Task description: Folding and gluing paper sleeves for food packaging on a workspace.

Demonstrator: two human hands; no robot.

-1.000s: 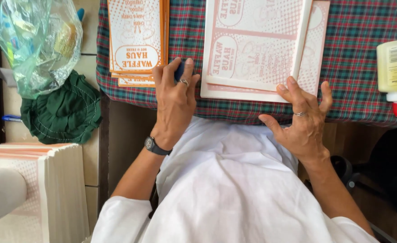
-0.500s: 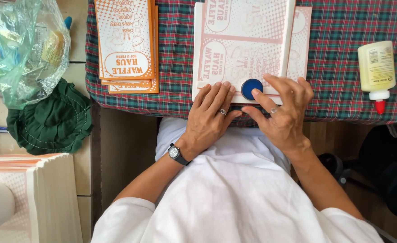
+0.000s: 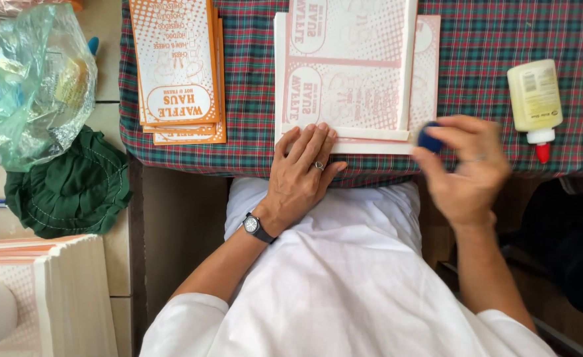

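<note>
Left hand lies flat, fingers spread, pressing the folded flap of the pink sheet at the table edge. Right hand (blurred) pinches a blue disc just beside the flap's right end. Advice: keep the fold pinned, rub evenly. Beyond: glue bottle, orange stack.

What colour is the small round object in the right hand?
Dark blue; the small round object, pinched by the right hand, shows in the head view.
</note>
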